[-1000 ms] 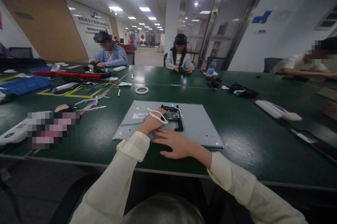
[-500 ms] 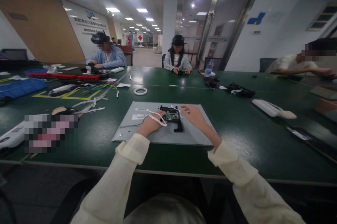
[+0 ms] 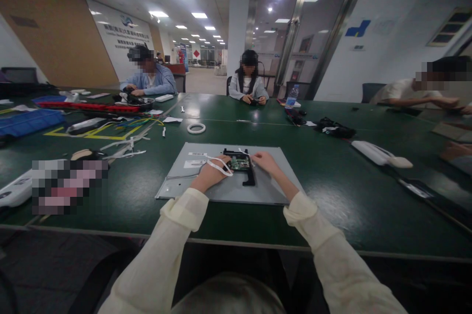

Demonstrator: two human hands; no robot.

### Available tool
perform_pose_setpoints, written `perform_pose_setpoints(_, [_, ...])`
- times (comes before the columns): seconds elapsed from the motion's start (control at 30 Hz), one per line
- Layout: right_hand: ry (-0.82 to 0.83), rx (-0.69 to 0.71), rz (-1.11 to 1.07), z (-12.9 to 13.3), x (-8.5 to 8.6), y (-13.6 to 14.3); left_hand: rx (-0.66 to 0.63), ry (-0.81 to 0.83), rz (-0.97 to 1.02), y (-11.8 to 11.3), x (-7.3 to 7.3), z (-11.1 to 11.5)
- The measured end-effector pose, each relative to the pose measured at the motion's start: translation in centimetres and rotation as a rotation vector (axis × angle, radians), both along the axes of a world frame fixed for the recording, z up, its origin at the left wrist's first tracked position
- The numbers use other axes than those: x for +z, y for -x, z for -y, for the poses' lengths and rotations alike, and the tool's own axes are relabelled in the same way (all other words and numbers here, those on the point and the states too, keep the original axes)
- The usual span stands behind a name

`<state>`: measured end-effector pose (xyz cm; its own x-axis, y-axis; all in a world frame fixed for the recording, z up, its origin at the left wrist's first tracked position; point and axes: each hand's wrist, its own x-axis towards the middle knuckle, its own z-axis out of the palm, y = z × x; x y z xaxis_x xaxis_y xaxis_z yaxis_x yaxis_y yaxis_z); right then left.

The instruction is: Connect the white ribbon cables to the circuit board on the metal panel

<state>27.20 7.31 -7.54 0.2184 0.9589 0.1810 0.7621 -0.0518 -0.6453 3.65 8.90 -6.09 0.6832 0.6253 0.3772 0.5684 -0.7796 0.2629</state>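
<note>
A flat grey panel lies on the table before me, with a black bracket-like frame on it. Inside the frame sits a green circuit board. My left hand is closed about the board's left end, its fingertips partly hidden. Over the back of that hand loops a narrow white strip. At the frame's right side, my right hand pinches the end of a short white strip. A thin grey cable runs across the panel's left part.
A white tape roll lies beyond the panel. To the left are white strip scraps, a blue tray and a white device. Another white device rests on the right. Several people sit around the green table.
My right hand has moved slightly left and down to the frame's right edge, and its fingers have closed on the short white strip. My left hand has stayed in place.
</note>
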Motion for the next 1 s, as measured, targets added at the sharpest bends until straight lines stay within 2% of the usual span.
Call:
perform_pose_setpoints(0.13, [0.005, -0.021, -0.045, 0.0, 0.0, 0.0, -0.001, 0.009, 0.004, -0.1, 0.0, 0.0])
perform_pose_setpoints(0.3, [0.007, -0.034, -0.115, 0.8, 0.8, 0.2, -0.014, -0.012, 0.007, -0.1, 0.2, 0.0])
perform_pose_setpoints(0.53, [0.011, -0.023, -0.311, 1.7, 1.5, 0.8, -0.008, -0.002, -0.01, 0.0, 0.4, 0.2])
perform_pose_setpoints(0.77, [-0.084, 0.034, -0.363, 1.4, 1.3, 1.2, -0.002, 0.023, -0.001, 0.0, 0.4, 0.1])
perform_pose_setpoints(0.9, [-0.159, 0.051, -0.354, 1.2, 0.7, 1.4, -0.01, -0.008, -0.004, 0.0, 0.3, 0.1])
perform_pose_setpoints(1.0, [-0.225, 0.053, -0.364, 1.2, 1.0, 1.4, -0.032, -0.025, -0.018, 0.0, 0.3, 0.0])
